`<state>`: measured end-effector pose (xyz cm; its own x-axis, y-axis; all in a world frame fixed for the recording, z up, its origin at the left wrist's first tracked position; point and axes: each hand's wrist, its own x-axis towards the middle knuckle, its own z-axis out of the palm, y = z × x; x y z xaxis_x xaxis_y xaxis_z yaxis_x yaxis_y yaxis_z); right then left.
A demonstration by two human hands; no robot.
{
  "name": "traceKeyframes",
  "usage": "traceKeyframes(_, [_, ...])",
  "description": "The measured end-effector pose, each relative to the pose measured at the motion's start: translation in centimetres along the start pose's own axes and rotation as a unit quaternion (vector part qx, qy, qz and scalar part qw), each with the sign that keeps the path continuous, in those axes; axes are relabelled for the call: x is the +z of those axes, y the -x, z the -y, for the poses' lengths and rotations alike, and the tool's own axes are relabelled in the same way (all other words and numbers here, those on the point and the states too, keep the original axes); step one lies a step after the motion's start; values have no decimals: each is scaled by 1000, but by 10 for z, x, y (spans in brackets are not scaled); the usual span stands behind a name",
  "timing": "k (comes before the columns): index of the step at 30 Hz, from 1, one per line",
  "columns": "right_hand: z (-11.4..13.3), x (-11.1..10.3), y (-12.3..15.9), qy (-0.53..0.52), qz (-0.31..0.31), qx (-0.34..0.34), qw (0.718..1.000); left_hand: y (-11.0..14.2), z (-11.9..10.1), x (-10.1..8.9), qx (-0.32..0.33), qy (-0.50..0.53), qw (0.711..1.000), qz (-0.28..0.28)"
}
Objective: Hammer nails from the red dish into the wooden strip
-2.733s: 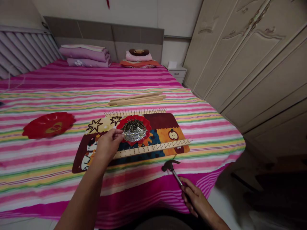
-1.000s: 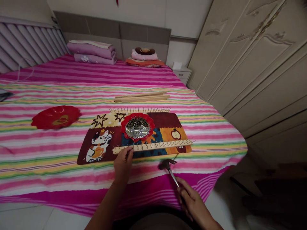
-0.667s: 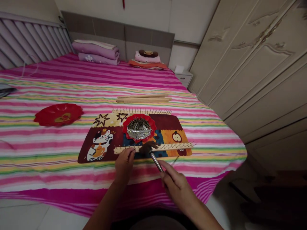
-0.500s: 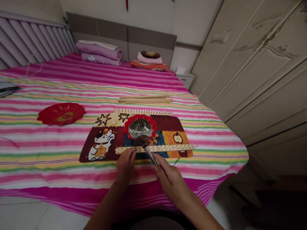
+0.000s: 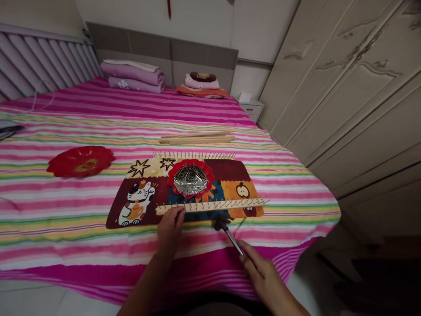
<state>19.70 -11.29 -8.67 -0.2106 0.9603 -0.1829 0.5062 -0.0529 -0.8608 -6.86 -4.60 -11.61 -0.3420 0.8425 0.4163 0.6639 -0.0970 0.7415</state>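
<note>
A claw hammer (image 5: pixel 233 239) is gripped by its handle in my right hand (image 5: pixel 268 276), its dark head just in front of the mat's near edge. My left hand (image 5: pixel 170 226) has its fingertips closed at the near edge of a wooden strip (image 5: pixel 210 205), left of its middle. Whether a nail is also between those fingers is too small to tell. Nails stand along the strip, several leaning at its right end. Behind the strip, a red scalloped dish (image 5: pixel 171 181) holds a heap of loose nails (image 5: pixel 190 177). Everything rests on a patterned mat (image 5: pixel 115 210) with a cat picture.
Another strip with upright nails (image 5: pixel 194 155) lies along the mat's far edge. Plain wooden sticks (image 5: pixel 197 138) are farther back. A red plate (image 5: pixel 80 162) sits at left on the striped cloth (image 5: pixel 79 202). Folded bedding (image 5: pixel 134 77) and a wardrobe (image 5: pixel 329 96) stand beyond.
My right hand has drawn the hammer from above the strip, near my left fingertips, down and to the right. My left hand stays at the strip.
</note>
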Motion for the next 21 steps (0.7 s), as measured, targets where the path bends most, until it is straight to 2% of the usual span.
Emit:
traceKeyframes(3, [-41, 3, 2, -35, -22, 56, 998, 1, -7, -10, -21, -2, 1000, 14])
traceKeyframes(5, [-60, 8, 3, -82, -33, 92, 992, -4, -13, -19, -21, -17, 1000, 1])
traceKeyframes(7, [-71, 13, 4, -140, -37, 125, 982, -16, -20, -27, 0, -51, 999, -13])
traceKeyframes(9, [-74, 17, 4, -192, -46, 155, 968, -34, -28, -29, 31, -101, 994, 3])
traceKeyframes(12, [-70, 21, 2, -235, -59, 191, 951, -68, -41, -19, 60, -183, 976, 100])
traceKeyframes(16, [-65, 21, 0, -257, -58, 199, 944, -100, -55, 6, 37, -294, 924, 242])
traceKeyframes(19, [-65, 21, 0, -264, -57, 198, 942, -109, -60, 18, -3, -341, 893, 293])
traceKeyframes(21, [-64, 22, 0, -264, -53, 201, 942, -111, -60, 20, -10, -353, 884, 307])
